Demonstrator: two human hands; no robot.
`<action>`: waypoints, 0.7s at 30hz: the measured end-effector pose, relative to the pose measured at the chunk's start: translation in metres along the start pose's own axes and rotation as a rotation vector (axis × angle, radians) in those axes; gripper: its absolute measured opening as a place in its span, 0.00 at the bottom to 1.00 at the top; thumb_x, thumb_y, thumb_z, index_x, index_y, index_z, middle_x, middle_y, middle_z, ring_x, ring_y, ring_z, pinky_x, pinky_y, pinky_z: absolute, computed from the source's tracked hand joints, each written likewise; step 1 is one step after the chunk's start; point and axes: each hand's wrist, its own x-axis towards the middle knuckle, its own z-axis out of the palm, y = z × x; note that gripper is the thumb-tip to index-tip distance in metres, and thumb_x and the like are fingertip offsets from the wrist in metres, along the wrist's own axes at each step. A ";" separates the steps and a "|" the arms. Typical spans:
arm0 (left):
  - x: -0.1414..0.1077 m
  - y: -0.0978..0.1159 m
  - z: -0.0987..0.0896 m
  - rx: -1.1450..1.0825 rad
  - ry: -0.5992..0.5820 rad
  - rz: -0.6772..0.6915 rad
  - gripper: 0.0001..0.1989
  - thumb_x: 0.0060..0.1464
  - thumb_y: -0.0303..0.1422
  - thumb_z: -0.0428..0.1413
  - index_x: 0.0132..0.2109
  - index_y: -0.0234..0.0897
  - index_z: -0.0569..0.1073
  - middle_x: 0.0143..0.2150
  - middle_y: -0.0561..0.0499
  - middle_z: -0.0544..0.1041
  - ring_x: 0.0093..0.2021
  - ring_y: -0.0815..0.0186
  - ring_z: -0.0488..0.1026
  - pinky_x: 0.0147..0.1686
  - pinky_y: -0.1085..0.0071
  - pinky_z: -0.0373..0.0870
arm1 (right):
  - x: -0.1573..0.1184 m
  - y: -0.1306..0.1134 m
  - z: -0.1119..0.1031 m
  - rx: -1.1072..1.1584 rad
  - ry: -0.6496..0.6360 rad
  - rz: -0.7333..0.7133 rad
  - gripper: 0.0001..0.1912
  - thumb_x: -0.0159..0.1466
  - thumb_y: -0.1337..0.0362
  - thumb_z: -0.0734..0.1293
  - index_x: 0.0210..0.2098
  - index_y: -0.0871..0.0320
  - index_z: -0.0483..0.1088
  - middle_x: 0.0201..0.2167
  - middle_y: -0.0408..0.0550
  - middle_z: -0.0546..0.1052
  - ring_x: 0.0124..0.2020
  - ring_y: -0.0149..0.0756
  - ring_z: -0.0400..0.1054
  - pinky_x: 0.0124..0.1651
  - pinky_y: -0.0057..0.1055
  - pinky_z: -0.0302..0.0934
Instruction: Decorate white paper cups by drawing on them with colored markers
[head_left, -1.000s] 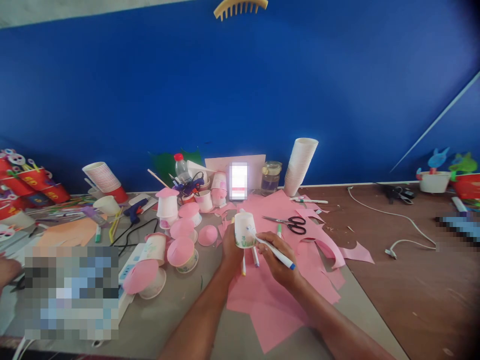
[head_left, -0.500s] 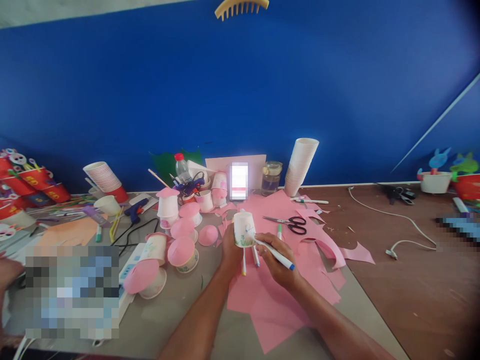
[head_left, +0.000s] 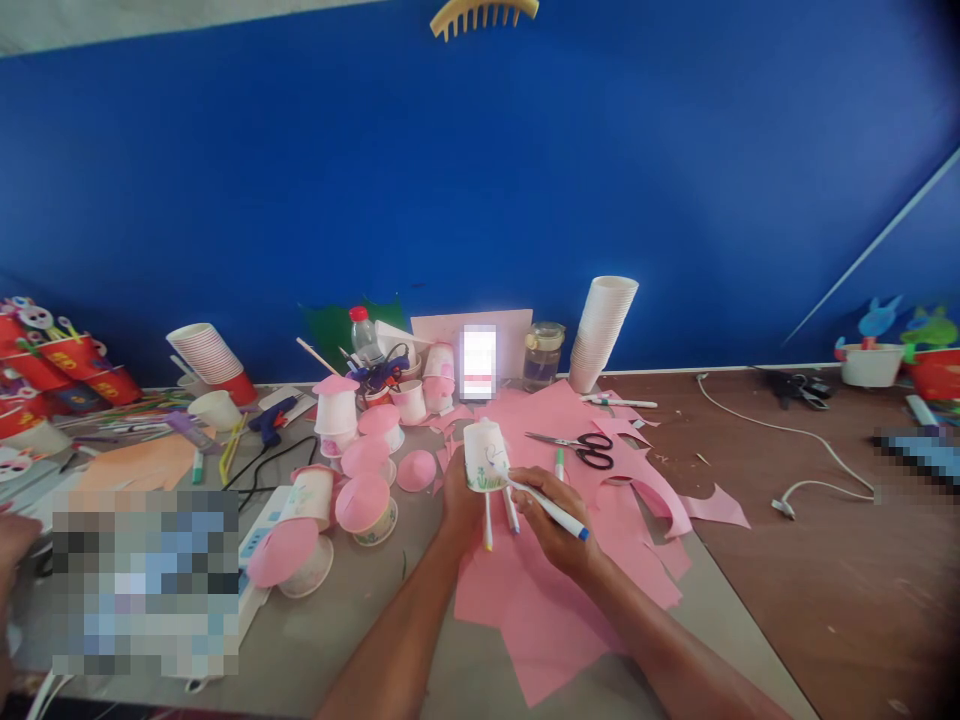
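A white paper cup (head_left: 484,450) is held in my left hand (head_left: 459,490), which wraps round its left side. Green grass and a small blue outline are drawn on the cup's wall. Between the fingers of my right hand (head_left: 559,520) is a white marker (head_left: 549,508) with a blue end, its tip at the cup's lower right side. Two more markers lie just below the cup, one a yellow-tipped marker (head_left: 488,525). Pink paper (head_left: 555,620) spreads under both hands. Black-handled scissors (head_left: 592,450) and a green-capped marker (head_left: 559,462) rest on it, right of the cup.
Left stand several cups with pink cone tops (head_left: 364,503), a blue glue gun (head_left: 271,420) and a power strip (head_left: 262,535). Behind are a lit phone (head_left: 478,362), a glass jar (head_left: 543,358) and a tall cup stack (head_left: 602,330). Another person's hand (head_left: 15,540) shows far left.
The cup has tilted and shifted slightly left in my left hand. The blue outline on it has moved with it. My right hand has barely moved and still grips the marker.
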 end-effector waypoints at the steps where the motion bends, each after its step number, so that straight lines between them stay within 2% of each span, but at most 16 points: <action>1: 0.000 0.000 0.000 -0.005 0.003 -0.005 0.04 0.43 0.26 0.56 0.27 0.40 0.70 0.26 0.53 0.74 0.27 0.65 0.67 0.26 0.70 0.63 | 0.000 0.000 0.000 0.006 0.000 0.003 0.09 0.68 0.61 0.63 0.44 0.53 0.73 0.33 0.47 0.78 0.28 0.34 0.73 0.30 0.30 0.70; 7: -0.001 0.002 -0.002 -0.007 -0.018 0.012 0.04 0.44 0.26 0.57 0.29 0.41 0.71 0.27 0.52 0.75 0.28 0.63 0.69 0.27 0.69 0.62 | -0.001 0.001 0.000 0.018 -0.002 0.041 0.10 0.69 0.58 0.63 0.44 0.54 0.73 0.31 0.46 0.77 0.25 0.33 0.70 0.27 0.30 0.69; 11: -0.001 0.004 -0.003 0.008 -0.039 0.001 0.04 0.45 0.26 0.57 0.28 0.41 0.71 0.27 0.52 0.75 0.28 0.63 0.68 0.27 0.69 0.62 | 0.000 0.002 -0.002 0.000 0.008 0.030 0.09 0.68 0.61 0.63 0.44 0.54 0.73 0.29 0.46 0.77 0.24 0.32 0.70 0.27 0.29 0.68; 21: -0.002 0.007 -0.002 -0.101 -0.076 -0.027 0.05 0.45 0.26 0.59 0.31 0.40 0.71 0.29 0.53 0.76 0.30 0.64 0.70 0.30 0.70 0.65 | 0.003 0.001 -0.003 0.000 0.059 0.046 0.08 0.68 0.61 0.63 0.42 0.54 0.73 0.29 0.45 0.77 0.24 0.31 0.70 0.28 0.28 0.67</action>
